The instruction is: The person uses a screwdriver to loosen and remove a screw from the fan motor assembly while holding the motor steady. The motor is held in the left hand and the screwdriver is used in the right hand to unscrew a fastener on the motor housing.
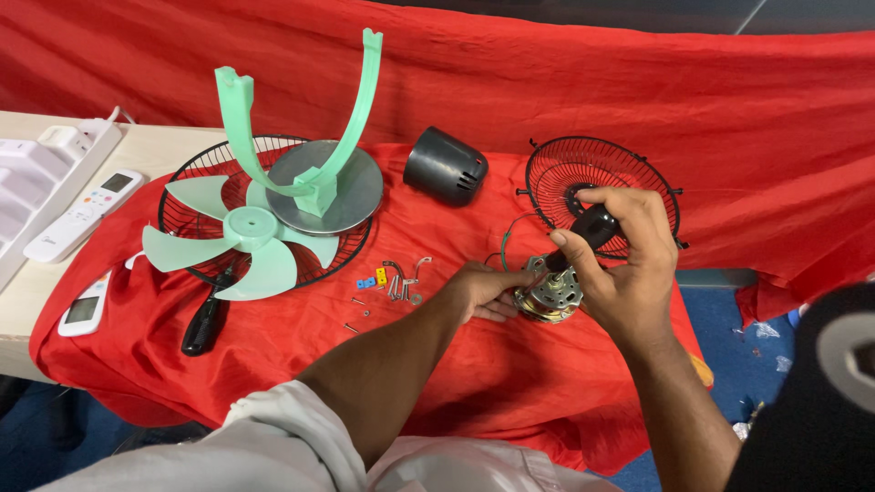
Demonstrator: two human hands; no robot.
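Red cloth (273, 364) bears green blades (239, 239), black cap (445, 166), loose screws (394, 282).

We see a pale table (27, 314) draped with a red cloth (301, 364); on the bare wood at the left lie a white power strip (55, 164) and two white remotes (84, 215), the lower one (85, 308) half on the cloth. On the cloth rest a black fan guard (182, 196) bearing mint blades (232, 239), a grey base with a mint stand (319, 173), a black motor cover (445, 166), a second guard (602, 187), a black-handled screwdriver (204, 323), small screws and clips (392, 282) and a metal motor (549, 299).
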